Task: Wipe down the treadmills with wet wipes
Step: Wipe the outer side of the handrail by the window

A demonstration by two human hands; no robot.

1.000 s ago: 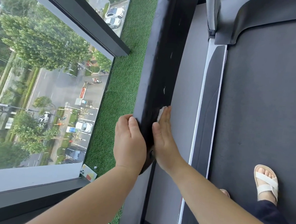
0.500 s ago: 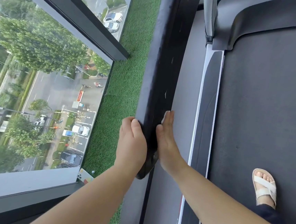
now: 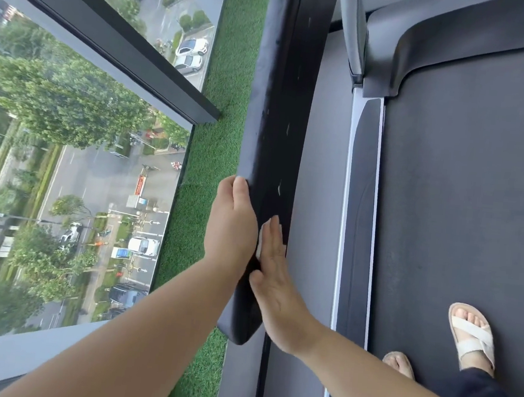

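Observation:
A long black treadmill handrail (image 3: pixel 282 110) runs from the top of the view down to its rounded end near my wrists. My left hand (image 3: pixel 230 227) wraps its outer left side, fingers curled over the edge. My right hand (image 3: pixel 274 273) lies flat on the rail's top and inner side, pressing a white wet wipe (image 3: pixel 262 240) under the fingers; only a strip of the wipe shows. The dark treadmill belt (image 3: pixel 463 217) fills the right side.
A grey side rail (image 3: pixel 360 208) borders the belt. My sandalled feet (image 3: pixel 471 333) stand on the belt at lower right. Green artificial turf (image 3: pixel 217 149) lies left of the treadmill, then a floor-to-ceiling window (image 3: pixel 76 155) with a dark frame over a street far below.
Both hands have slid forward along the handrail, away from its rounded end. The right hand has shifted from the rail's inner side onto its top with the wipe.

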